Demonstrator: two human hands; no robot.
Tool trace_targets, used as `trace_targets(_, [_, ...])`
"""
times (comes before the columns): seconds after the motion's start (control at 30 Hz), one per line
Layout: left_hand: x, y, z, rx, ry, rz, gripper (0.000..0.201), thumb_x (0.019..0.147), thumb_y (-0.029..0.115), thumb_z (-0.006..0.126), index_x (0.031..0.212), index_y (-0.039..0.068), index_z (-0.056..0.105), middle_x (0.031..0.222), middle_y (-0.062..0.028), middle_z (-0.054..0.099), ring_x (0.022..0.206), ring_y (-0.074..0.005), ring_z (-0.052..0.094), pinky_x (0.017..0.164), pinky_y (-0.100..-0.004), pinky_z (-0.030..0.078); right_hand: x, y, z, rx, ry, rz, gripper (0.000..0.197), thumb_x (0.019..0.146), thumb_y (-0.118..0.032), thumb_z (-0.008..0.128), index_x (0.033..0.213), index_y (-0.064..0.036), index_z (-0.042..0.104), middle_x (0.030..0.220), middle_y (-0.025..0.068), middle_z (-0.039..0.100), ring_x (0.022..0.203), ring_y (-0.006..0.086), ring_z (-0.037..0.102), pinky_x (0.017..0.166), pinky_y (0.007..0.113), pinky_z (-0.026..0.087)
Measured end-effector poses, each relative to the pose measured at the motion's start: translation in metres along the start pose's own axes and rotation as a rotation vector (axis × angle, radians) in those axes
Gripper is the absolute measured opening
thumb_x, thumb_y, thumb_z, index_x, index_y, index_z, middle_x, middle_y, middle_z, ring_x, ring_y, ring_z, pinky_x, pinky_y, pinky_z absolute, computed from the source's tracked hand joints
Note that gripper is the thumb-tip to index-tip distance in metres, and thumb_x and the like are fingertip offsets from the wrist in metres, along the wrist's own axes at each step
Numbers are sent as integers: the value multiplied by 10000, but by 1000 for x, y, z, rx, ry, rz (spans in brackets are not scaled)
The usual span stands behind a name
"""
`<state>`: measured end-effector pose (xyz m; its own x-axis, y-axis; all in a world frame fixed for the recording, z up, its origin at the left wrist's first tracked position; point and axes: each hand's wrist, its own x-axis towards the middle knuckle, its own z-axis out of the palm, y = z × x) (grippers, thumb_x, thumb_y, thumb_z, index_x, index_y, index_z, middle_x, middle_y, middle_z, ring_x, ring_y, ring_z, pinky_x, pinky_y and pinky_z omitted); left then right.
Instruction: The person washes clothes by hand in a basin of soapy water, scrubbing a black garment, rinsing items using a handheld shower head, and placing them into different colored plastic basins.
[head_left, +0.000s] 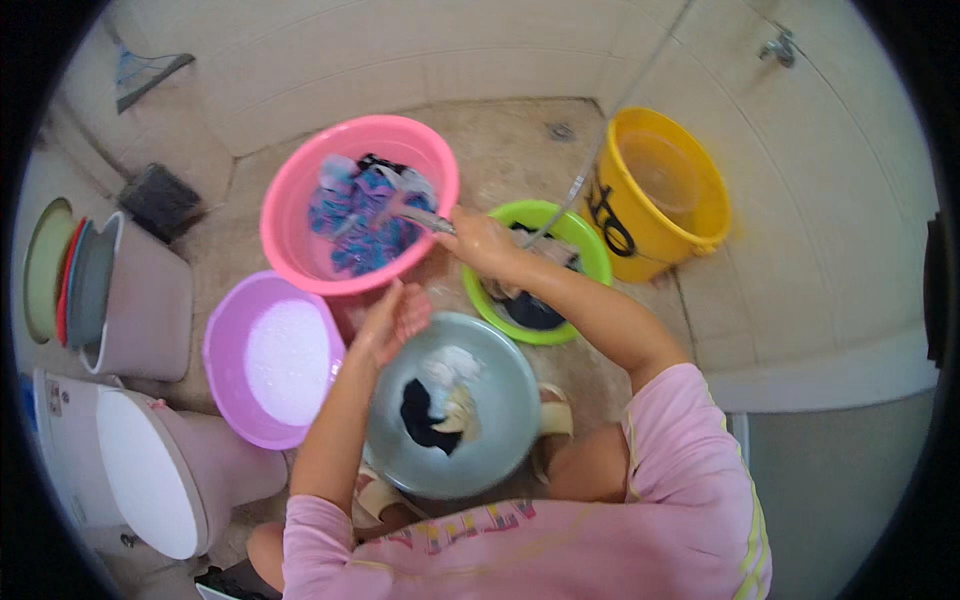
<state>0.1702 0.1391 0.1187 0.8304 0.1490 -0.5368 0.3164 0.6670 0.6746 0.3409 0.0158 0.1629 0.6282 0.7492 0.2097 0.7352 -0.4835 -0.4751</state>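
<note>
Right hand (480,242) wrapped round the handle of a silver hand shower (430,220), head over right side of round pink plastic basin (288,215). Blue-and-purple patterned clothes (372,225) sit mid-basin. Left hand (405,315) loosely open, nothing in it, at basin's near edge; can't really tell if it touches the rim.

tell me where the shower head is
In the head view, the shower head is slightly above and left of centre, in the right hand, over the pink basin's right side.
</note>
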Motion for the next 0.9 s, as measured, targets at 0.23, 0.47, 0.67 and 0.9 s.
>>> trace_targets(0.23, [13,-31,38,-309,-336,-20,375,832,395,473,974,49,510,889,-61,581,607,-72,525,497,-168,438,-154,-2,-51,-52,-187,-127,396,787,-361,506,982,-33,400,621,159,559,530,327,559,425,422,432])
trace_targets(0.47, [-28,-75,-5,-360,-7,-167,213,813,299,541,738,103,511,943,-77,571,445,-64,368,379,-159,301,-90,55,-146,137,-248,49,332,774,-293,519,993,-46,548,960,159,568,943,301,522,813,371,403])
trace_targets(0.67, [8,-73,20,-257,-61,-226,321,808,403,480,693,105,506,835,-58,568,452,-67,324,388,-165,272,59,207,-399,-3,654,281,323,745,-265,555,948,-15,563,875,156,597,861,234,559,747,348,428])
trace_targets(0.9, [27,-58,14,-30,-221,-207,371,829,459,408,712,107,410,934,-82,527,436,-81,308,406,-193,309,123,130,-562,669,1080,52,442,705,-83,563,1114,-12,412,830,90,517,703,173,451,649,272,385])
